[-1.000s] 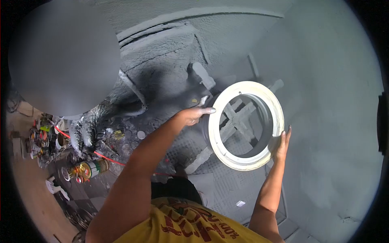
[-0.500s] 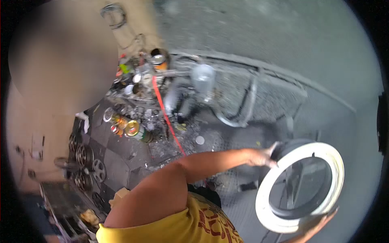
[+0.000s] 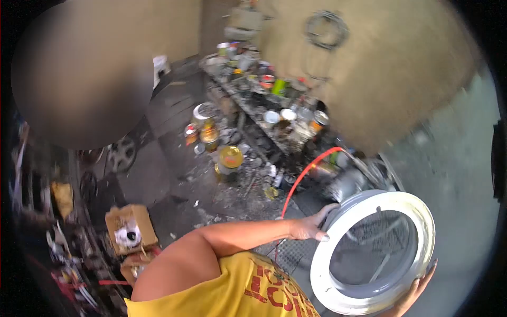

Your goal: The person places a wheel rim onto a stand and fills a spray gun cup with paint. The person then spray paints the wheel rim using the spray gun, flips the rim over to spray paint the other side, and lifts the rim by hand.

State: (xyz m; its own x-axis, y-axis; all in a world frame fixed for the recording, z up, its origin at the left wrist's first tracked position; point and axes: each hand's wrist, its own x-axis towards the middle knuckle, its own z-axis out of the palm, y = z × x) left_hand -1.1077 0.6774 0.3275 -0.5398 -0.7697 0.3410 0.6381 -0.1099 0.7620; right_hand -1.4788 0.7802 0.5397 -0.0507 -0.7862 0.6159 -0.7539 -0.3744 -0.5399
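A white ring-shaped wheel rim [image 3: 322, 264] with a wide open centre is held up at the lower right, tilted. On its upper left edge my left hand [image 3: 310, 227] grips it, with the thumb on the pale face and the fingers behind. My right hand [image 3: 414, 293] holds the lower right edge, its fingers along the outer side and its palm partly cut off by the frame's bottom. Through the centre the grey floor and a pale bar show, blurred.
A low bench [image 3: 237, 100] carries several cans and cups. Paint cans [image 3: 231, 158] stand on the floor beside it. A red hose [image 3: 296, 185] curves near my left hand. An open cardboard box [image 3: 145, 224] sits at the lower left, and a coiled cable [image 3: 326, 30] hangs above.
The view has swung left, bringing the bench, cans and box further into sight. The rim has come along in both hands and now sits lower in the frame than a second ago.
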